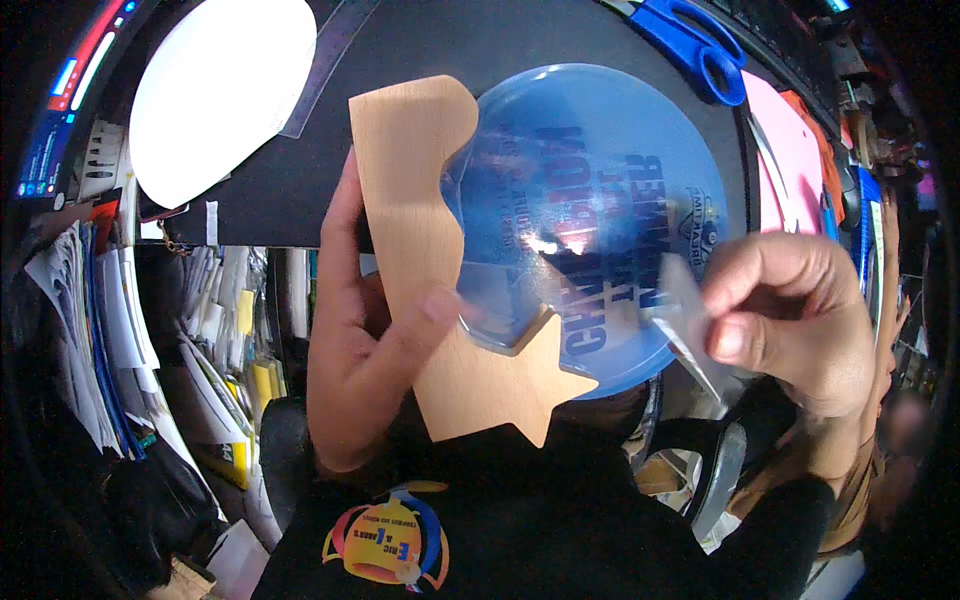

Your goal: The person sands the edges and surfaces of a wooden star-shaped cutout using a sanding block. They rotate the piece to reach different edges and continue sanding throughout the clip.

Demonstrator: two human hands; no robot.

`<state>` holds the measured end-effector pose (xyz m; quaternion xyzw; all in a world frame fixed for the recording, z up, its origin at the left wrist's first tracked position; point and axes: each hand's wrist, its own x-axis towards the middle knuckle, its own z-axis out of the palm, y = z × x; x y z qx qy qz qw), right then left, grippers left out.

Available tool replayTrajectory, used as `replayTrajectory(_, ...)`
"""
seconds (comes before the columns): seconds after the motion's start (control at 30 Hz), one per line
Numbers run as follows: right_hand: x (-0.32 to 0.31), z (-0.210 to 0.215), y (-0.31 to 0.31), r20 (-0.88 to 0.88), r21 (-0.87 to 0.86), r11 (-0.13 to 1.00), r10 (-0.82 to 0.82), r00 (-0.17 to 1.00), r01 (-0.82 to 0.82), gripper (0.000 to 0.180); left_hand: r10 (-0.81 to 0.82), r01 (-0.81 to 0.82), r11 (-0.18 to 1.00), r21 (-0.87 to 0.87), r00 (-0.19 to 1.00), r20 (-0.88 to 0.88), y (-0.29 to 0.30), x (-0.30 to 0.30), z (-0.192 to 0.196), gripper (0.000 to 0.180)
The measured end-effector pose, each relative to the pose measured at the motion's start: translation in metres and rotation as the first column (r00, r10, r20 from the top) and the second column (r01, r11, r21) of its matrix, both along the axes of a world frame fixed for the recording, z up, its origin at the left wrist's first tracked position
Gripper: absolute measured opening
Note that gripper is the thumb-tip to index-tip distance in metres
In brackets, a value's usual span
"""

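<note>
Left hand (352, 395) gripping the star-tipped wooden piece (415, 190), there along the left edge of the blue disc (610, 110), right hand (800, 325) pinching a blurred sliver (684, 300) by the disc's right rim, blue scissors (690, 38) beyond the disc

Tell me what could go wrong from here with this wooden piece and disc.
The left hand grips the wooden piece, apparently not the glossy disc, which might twist loose if weakly joined. The thin sheet in the right hand might brush the disc's printed face and mark it.
</note>
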<state>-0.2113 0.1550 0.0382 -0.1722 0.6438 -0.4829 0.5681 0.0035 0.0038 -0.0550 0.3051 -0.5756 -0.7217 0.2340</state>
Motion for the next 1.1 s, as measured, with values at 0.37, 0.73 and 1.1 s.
replayTrajectory(0.37, 0.030, -0.030, 0.093, 0.140, -0.007, 0.998, -0.067, 0.988, 0.069, 0.009, 0.388, -0.381, 0.921, 0.075, 0.914, -0.116, 0.056, 0.004, -0.009, 0.084)
replayTrajectory(0.73, 0.025, -0.006, 0.085, 0.007, -0.044, 0.992, -0.122, 0.993, 0.122, 0.011, 0.086, 0.023, 0.790, 0.612, 0.985, -0.149, 0.107, 0.025, -0.019, 0.051)
replayTrajectory(1.1, -0.017, -0.009, 0.061, 0.025, -0.169, 0.985, -0.015, 1.000, 0.019, 0.012, 0.094, 0.131, 0.920, 0.370, 0.842, -0.531, 0.139, 0.001, -0.057, 0.061)
